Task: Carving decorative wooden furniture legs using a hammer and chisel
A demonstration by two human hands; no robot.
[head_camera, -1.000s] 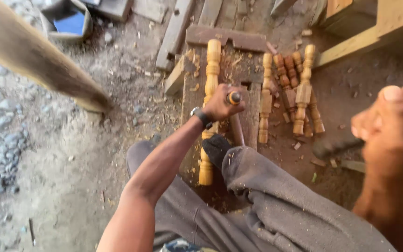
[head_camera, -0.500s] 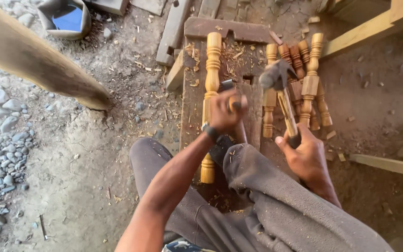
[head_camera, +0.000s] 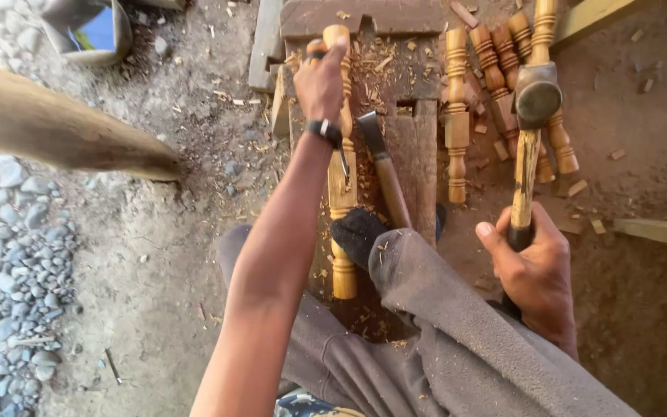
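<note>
A turned wooden spindle point(head_camera: 340, 193) lies lengthwise on a dark wooden work board point(head_camera: 414, 147) on the ground. My left hand point(head_camera: 319, 81) grips the spindle near its far end; a dark band is on that wrist. My right hand point(head_camera: 530, 266) holds a hammer point(head_camera: 530, 131) by its wooden handle, metal head raised above the other spindles. A chisel point(head_camera: 384, 170) with a wooden handle lies loose on the board beside the spindle. My foot in a dark sock point(head_camera: 358, 232) presses on the spindle's near part.
Several finished turned spindles point(head_camera: 496, 85) lie in a pile to the right of the board. A thick log point(head_camera: 55, 127) juts in from the left. Grey pebbles point(head_camera: 9, 262) cover the left ground. A blue-lined container point(head_camera: 90, 27) stands at top left. Wood chips litter the dirt.
My left hand let go of the chisel, which now lies on the board, and slid up to the spindle's far end. My right hand swung the hammer in, then drew it back right.
</note>
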